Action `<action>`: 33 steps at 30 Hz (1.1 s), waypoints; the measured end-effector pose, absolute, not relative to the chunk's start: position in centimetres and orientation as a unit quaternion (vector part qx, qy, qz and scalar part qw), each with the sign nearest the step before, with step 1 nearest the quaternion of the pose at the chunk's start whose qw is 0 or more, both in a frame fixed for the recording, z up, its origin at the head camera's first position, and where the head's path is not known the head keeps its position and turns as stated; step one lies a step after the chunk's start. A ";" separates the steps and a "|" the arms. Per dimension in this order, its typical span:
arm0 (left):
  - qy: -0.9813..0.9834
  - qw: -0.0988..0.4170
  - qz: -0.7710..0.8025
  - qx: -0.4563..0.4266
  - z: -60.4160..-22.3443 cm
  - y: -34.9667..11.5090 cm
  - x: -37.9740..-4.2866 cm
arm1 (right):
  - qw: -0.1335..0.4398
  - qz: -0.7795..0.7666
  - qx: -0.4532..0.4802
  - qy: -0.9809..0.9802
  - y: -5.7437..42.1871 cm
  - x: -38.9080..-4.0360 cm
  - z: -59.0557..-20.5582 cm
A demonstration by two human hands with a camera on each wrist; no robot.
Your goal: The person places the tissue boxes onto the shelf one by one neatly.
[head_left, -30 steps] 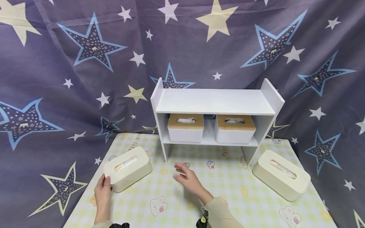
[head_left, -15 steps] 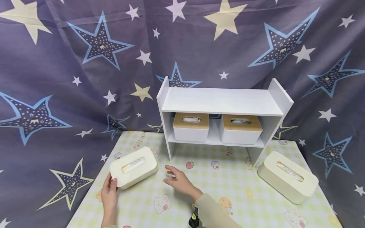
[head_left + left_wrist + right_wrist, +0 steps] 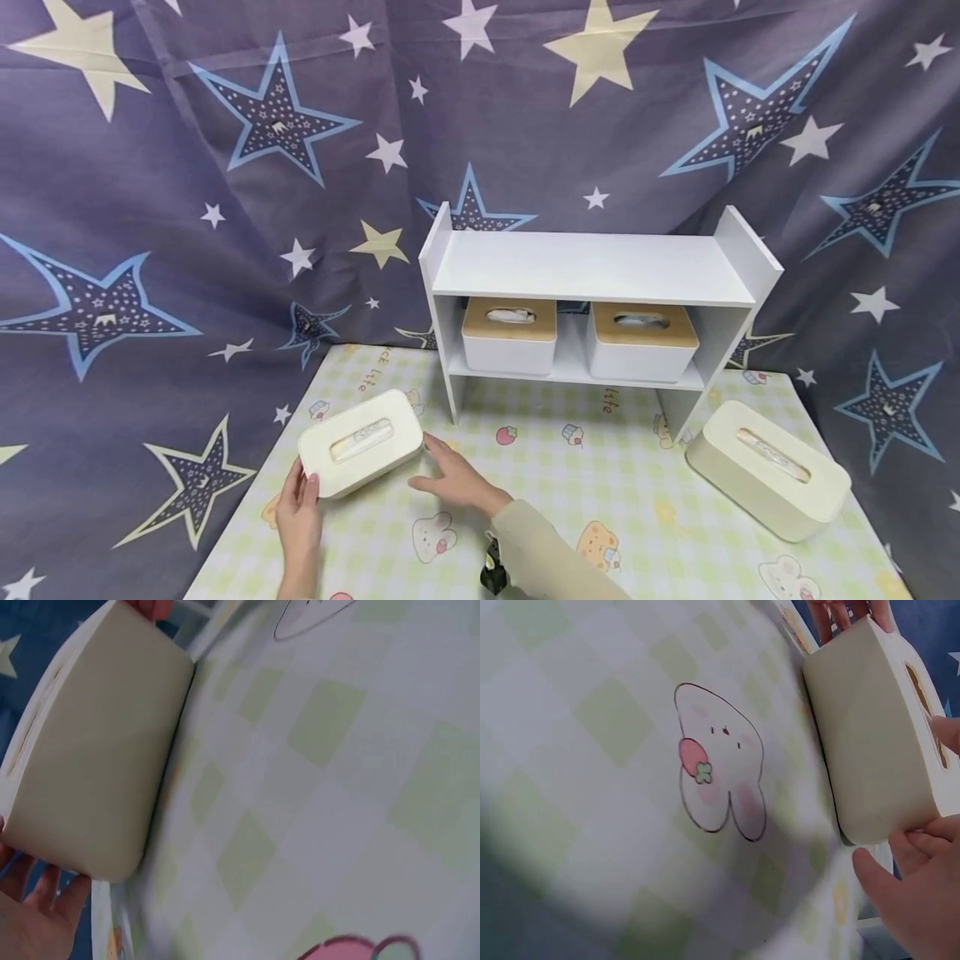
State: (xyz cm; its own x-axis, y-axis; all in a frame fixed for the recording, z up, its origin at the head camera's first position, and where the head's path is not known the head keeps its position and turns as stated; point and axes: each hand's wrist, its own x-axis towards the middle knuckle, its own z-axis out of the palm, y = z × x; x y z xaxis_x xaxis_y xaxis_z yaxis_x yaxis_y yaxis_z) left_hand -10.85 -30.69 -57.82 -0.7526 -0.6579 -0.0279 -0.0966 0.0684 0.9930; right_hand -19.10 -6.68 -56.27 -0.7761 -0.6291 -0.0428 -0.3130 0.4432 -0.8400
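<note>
A cream tissue box [image 3: 360, 446], with a long slot in its lid, stands at the left of the table. At its left end is my left hand [image 3: 298, 517], the fingers gripping the end and the thumb near the front corner. My right hand [image 3: 459, 482] has come to the opposite end. In the right wrist view, fingers of the right hand [image 3: 922, 892] touch the end of the box, while its thumb stands apart from it. The left wrist view shows the left hand [image 3: 41, 919] against the other end of the box.
A white shelf [image 3: 592, 267] stands at the back, holding two white tissue boxes with wooden lids, the left one [image 3: 510, 348] and the right one [image 3: 641, 354]. Another cream tissue box [image 3: 768, 471] sits at the right. Below them lies a checked tablecloth [image 3: 555, 517]; behind hangs a star-patterned curtain [image 3: 525, 108].
My right hand has moved left across the table to the right end of the cream box. The left hand stays at the left end. The whole head view has shifted slightly.
</note>
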 end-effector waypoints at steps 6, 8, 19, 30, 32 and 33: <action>-0.727 0.213 -0.594 0.271 -57.3 -28.8 -10.9 | 0.108 -0.498 -0.283 0.813 -5.1 -18.4 -57.3; -0.738 0.209 -0.582 0.270 -57.1 -28.3 -10.9 | 0.078 -0.521 -0.279 0.803 -4.5 -18.2 -57.6; -0.767 0.139 -0.575 0.249 -55.8 -26.6 -10.7 | -0.037 -0.615 -0.199 0.763 -1.9 -17.1 -57.3; -0.779 0.077 -0.586 0.207 -54.9 -24.7 -9.7 | -0.150 -0.611 -0.210 0.748 0.7 -15.5 -57.9; -0.781 0.076 -0.587 0.202 -54.5 -24.1 -9.7 | -0.177 -0.608 -0.222 0.741 1.3 -15.4 -57.4; -0.782 0.077 -0.586 0.198 -54.2 -23.8 -9.7 | -0.189 -0.607 -0.227 0.738 1.6 -15.3 -57.0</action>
State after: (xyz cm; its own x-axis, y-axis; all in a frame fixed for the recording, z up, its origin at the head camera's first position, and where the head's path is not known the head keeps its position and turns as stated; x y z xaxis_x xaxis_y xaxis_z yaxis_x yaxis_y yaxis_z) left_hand -9.70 -23.76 -54.24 -0.9099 -0.3996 -0.1112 -0.2189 0.2349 0.9471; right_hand -15.26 1.60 -57.00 -0.8259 -0.1051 0.5539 -0.5638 0.1611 -0.8100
